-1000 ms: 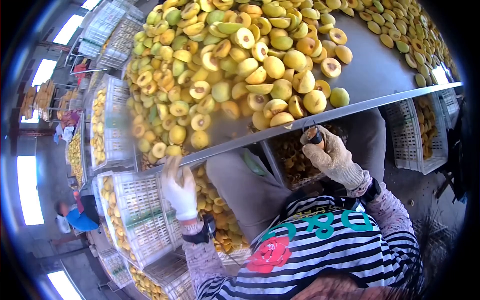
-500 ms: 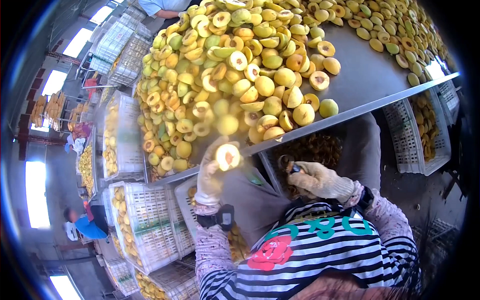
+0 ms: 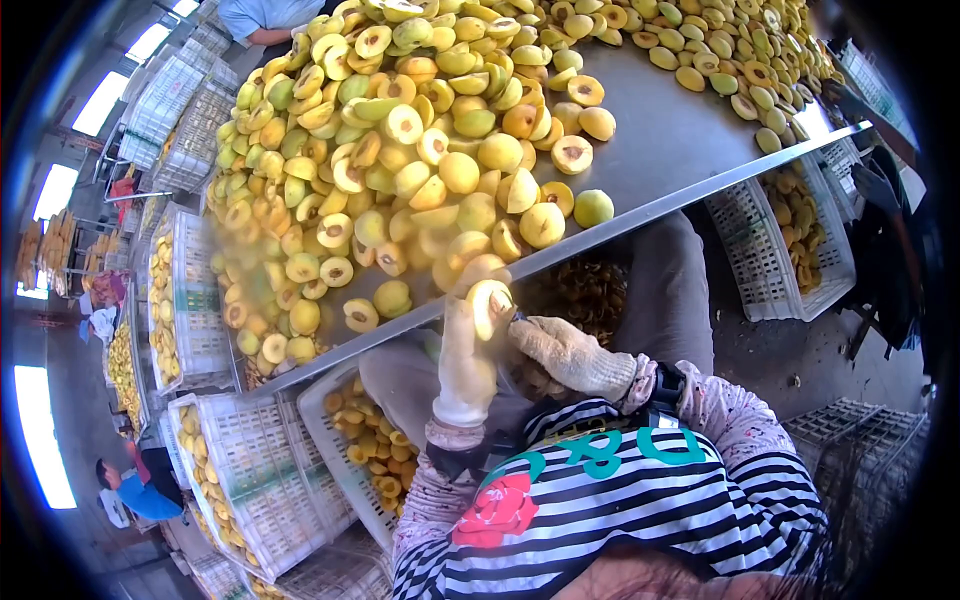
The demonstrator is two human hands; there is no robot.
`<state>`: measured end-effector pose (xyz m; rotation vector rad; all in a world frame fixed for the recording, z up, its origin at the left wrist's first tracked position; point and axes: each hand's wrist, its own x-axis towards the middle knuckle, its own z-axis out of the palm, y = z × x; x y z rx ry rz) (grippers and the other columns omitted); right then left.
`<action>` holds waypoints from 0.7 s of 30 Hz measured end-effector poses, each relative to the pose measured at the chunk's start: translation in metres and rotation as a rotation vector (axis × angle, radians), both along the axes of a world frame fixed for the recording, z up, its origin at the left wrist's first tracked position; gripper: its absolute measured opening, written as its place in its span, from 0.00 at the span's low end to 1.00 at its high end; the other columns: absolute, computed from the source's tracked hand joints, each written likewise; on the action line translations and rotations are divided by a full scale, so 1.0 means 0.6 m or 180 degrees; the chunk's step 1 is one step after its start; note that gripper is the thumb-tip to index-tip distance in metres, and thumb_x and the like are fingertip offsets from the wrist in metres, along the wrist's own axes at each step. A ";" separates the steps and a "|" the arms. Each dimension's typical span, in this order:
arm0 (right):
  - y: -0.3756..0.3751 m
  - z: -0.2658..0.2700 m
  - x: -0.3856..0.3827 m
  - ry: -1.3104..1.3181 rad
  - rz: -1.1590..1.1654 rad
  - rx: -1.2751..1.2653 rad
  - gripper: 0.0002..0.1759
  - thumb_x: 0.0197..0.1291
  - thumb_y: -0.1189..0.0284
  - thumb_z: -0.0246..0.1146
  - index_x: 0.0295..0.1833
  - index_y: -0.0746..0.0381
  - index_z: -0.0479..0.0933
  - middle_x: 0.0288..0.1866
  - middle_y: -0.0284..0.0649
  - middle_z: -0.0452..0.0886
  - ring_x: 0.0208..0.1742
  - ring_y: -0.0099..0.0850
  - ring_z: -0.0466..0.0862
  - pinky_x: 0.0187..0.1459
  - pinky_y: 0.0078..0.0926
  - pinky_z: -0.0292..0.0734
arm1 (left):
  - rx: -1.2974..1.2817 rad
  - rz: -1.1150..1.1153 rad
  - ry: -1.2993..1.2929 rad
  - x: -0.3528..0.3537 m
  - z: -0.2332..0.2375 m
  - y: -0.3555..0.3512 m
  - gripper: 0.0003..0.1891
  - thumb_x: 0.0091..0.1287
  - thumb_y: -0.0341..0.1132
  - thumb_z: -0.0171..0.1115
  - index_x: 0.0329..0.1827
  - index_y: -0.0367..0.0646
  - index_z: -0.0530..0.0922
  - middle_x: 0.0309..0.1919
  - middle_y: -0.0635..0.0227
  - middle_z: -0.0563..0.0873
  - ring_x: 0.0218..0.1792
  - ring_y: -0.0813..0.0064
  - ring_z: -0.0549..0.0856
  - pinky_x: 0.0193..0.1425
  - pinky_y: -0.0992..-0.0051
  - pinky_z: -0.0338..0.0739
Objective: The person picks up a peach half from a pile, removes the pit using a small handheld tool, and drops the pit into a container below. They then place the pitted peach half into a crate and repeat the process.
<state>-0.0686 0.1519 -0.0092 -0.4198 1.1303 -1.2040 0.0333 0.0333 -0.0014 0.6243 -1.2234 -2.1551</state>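
My gloved left hand (image 3: 466, 365) grips a peach half (image 3: 490, 308), cut face up with the brown stone hollow showing. Right against it is my gloved right hand (image 3: 575, 357), its fingers wrapped around a small pitting tool mostly hidden by the glove and the fruit. Both hands are just in front of the metal edge (image 3: 640, 215) of the sorting table, over my lap. A large heap of yellow peach halves (image 3: 330, 232) covers the table beyond my left hand, and one greenish peach half (image 3: 593, 207) lies near the edge.
Below the table, brown scraps (image 3: 590, 290) lie between my legs. A white crate (image 3: 320, 400) of peach halves stands at my left, with more stacked crates (image 3: 270, 480) beside it. Another crate (image 3: 745, 250) stands to the right. A person in blue (image 3: 265, 18) sits across the table.
My left hand has brought the peach half in to my right hand, and the pitting tool now meets it. The view has shifted, so the surroundings appear further left.
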 end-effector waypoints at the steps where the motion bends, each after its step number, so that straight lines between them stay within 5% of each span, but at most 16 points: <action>1: -0.008 -0.008 0.002 -0.0089 -0.0190 -0.0039 0.20 0.77 0.52 0.55 0.44 0.59 0.78 0.25 0.30 0.75 0.22 0.20 0.73 0.24 0.19 0.66 | 0.0042 -0.0058 0.0021 0.003 0.004 -0.001 0.24 0.82 0.49 0.43 0.66 0.39 0.72 0.60 0.54 0.81 0.54 0.66 0.82 0.62 0.70 0.77; 3: -0.012 0.019 0.002 0.0335 -0.0707 -0.0321 0.18 0.73 0.56 0.63 0.49 0.61 0.78 0.29 0.33 0.80 0.28 0.22 0.79 0.29 0.21 0.73 | 0.0107 -0.0180 0.0056 0.016 0.013 -0.011 0.21 0.82 0.45 0.47 0.66 0.40 0.72 0.61 0.55 0.80 0.55 0.67 0.82 0.63 0.70 0.76; 5: -0.017 0.032 0.004 0.2311 -0.1005 -0.0607 0.20 0.67 0.59 0.69 0.53 0.64 0.78 0.35 0.39 0.84 0.35 0.31 0.85 0.38 0.26 0.80 | 0.0307 -0.0108 -0.0199 0.039 0.002 -0.018 0.18 0.80 0.41 0.51 0.64 0.39 0.73 0.56 0.58 0.82 0.53 0.69 0.83 0.61 0.71 0.78; 6: -0.019 0.037 0.000 0.2798 -0.0838 -0.0667 0.23 0.62 0.59 0.72 0.54 0.64 0.77 0.40 0.46 0.86 0.42 0.41 0.88 0.45 0.34 0.83 | 0.0392 -0.0026 -0.0283 0.040 0.000 -0.014 0.16 0.79 0.37 0.51 0.64 0.38 0.73 0.54 0.58 0.84 0.50 0.69 0.84 0.59 0.71 0.79; 11: -0.030 0.036 -0.006 0.3913 0.0101 -0.0855 0.21 0.60 0.60 0.70 0.54 0.58 0.77 0.39 0.49 0.85 0.39 0.50 0.86 0.40 0.43 0.82 | -0.0777 0.0210 -0.0474 0.035 -0.036 -0.009 0.15 0.78 0.37 0.52 0.60 0.37 0.75 0.47 0.61 0.86 0.46 0.73 0.85 0.54 0.73 0.79; 17: -0.035 0.018 0.014 0.4042 -0.0358 -0.0773 0.14 0.51 0.69 0.70 0.44 0.60 0.79 0.29 0.52 0.83 0.33 0.55 0.85 0.36 0.48 0.82 | 0.0389 0.0047 0.0770 0.022 -0.084 0.011 0.18 0.81 0.44 0.53 0.58 0.38 0.79 0.51 0.65 0.83 0.49 0.77 0.80 0.58 0.76 0.76; 18: -0.033 0.015 0.013 0.4100 -0.0327 -0.0720 0.13 0.51 0.70 0.70 0.43 0.61 0.79 0.30 0.53 0.83 0.35 0.57 0.85 0.36 0.47 0.82 | -0.0540 0.0177 0.0410 0.020 -0.087 0.007 0.17 0.81 0.43 0.52 0.57 0.38 0.79 0.49 0.67 0.82 0.47 0.79 0.79 0.56 0.78 0.75; 19: -0.036 0.011 0.014 0.3998 -0.0572 -0.1221 0.11 0.57 0.73 0.67 0.44 0.62 0.78 0.28 0.52 0.82 0.30 0.50 0.86 0.33 0.40 0.81 | -0.1420 0.0282 0.0025 0.022 -0.077 0.003 0.17 0.82 0.43 0.51 0.56 0.39 0.79 0.47 0.69 0.82 0.46 0.82 0.78 0.55 0.79 0.75; 21: -0.046 -0.035 -0.018 0.3236 -0.1264 -0.0737 0.06 0.65 0.75 0.63 0.46 0.62 0.77 0.26 0.42 0.81 0.24 0.35 0.81 0.31 0.30 0.79 | -0.0499 -0.0333 -0.0411 0.045 -0.057 0.004 0.17 0.83 0.43 0.49 0.54 0.38 0.80 0.44 0.72 0.81 0.44 0.85 0.77 0.53 0.81 0.74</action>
